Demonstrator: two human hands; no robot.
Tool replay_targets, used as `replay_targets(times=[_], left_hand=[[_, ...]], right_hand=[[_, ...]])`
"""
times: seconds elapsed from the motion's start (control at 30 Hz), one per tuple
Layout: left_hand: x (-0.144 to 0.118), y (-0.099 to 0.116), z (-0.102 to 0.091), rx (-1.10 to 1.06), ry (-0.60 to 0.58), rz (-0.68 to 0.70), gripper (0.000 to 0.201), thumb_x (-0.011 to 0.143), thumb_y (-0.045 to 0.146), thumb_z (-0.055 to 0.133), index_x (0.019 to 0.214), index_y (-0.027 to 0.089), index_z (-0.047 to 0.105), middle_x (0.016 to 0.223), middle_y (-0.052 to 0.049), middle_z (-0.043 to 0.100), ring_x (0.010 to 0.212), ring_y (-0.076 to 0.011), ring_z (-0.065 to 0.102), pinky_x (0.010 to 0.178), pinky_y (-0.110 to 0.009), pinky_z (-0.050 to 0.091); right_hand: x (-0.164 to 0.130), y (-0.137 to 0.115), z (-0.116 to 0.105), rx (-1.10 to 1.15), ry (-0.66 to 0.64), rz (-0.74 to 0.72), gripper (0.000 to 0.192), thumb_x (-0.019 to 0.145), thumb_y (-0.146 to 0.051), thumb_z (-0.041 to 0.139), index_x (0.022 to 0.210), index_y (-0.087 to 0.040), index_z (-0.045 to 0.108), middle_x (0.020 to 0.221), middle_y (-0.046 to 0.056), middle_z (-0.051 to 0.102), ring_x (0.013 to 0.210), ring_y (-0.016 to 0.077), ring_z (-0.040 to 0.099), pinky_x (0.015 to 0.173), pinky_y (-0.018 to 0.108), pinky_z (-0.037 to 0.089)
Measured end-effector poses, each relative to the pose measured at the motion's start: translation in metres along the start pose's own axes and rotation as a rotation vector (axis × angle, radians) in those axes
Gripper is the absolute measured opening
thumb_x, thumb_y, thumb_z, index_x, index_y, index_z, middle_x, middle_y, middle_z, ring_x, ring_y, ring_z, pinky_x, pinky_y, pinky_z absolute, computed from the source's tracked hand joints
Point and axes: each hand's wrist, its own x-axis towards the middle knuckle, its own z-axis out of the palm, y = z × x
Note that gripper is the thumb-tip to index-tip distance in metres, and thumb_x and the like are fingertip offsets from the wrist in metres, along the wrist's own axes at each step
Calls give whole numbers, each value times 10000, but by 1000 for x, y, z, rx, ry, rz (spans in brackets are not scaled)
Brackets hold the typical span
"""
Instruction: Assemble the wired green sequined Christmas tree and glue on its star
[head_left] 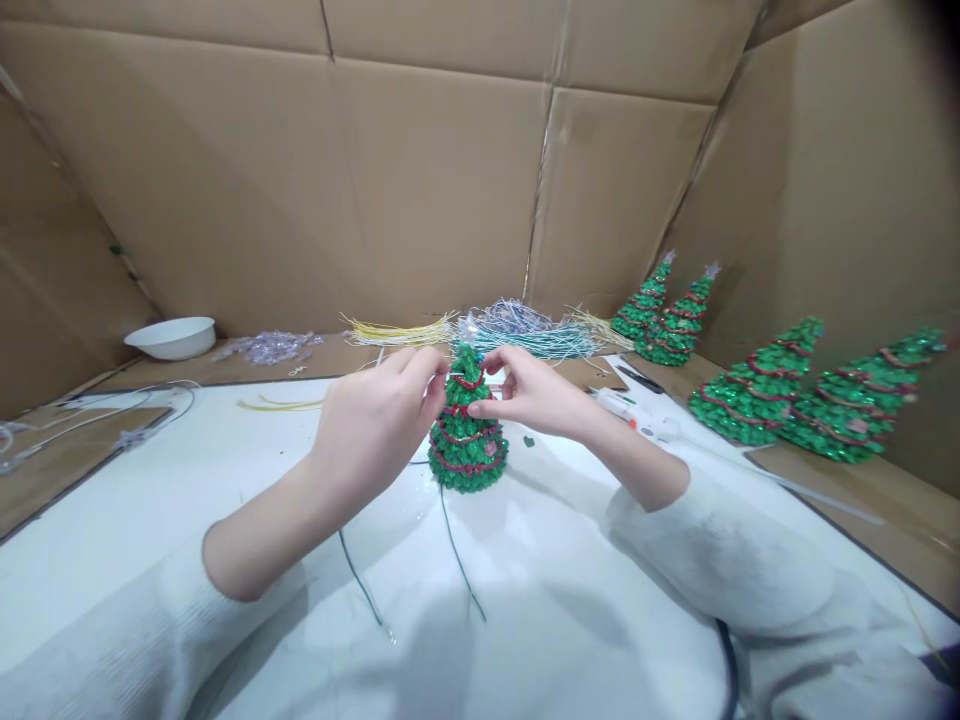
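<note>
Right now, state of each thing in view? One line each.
left hand: fingers pinched at the small tree's upper part
right hand: fingers pinched at the same spot, opposite side
small tree: upright on the white surface, red garland wound round it
four finished trees: leaning against the cardboard wall
white bowl: upright, contents not visible
wire bundle: lying loose

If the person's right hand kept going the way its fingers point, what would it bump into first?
The right hand points leftward, its fingertips already at the small green sequinned tree with red trim. It would meet that first, then probably the left hand just beyond it.
</note>
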Motion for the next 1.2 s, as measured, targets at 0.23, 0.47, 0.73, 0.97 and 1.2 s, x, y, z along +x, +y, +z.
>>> replay_targets(times=[0.23,0.47,0.73,0.97,1.2], left_hand=[[4,3,3,82,-8,30,250,909,263,395,906,175,629,814,-41,693,609,-134,582,491,-244,254],[7,4,4,67,2,10,183,917,271,396,920,155,539,738,-22,652,619,-137,598,478,-247,259],[11,6,6,60,-65,65,146,906,205,395,875,153,527,832,-49,626,606,-142,561,510,-263,340],[9,3,-3,-60,-118,108,255,880,101,325,977,128,559,924,-87,587,750,-174,593,633,-274,441],[7,0,0,-110,-35,58,224,887,137,389,1086,154,490,866,-43,662,713,-163,611,596,-255,432]], right_hand=[[0,-3,1,3,-22,-18,429,707,-367,686,1019,-126,515,1030,82,562,787,158,519,661,293,400],[0,-3,1,29,-28,-7,409,706,-356,686,1010,-136,522,1017,72,587,774,153,541,649,282,399],[1,-2,2,58,-48,-18,373,711,-338,685,989,-151,520,1033,58,600,724,134,543,631,275,407],[1,0,2,67,-55,-29,414,705,-360,685,1017,-144,521,1073,71,592,780,151,552,660,287,420],[1,0,6,-19,-65,-24,541,622,-460,728,1034,-169,532,1092,84,590,983,250,534,789,365,412]])
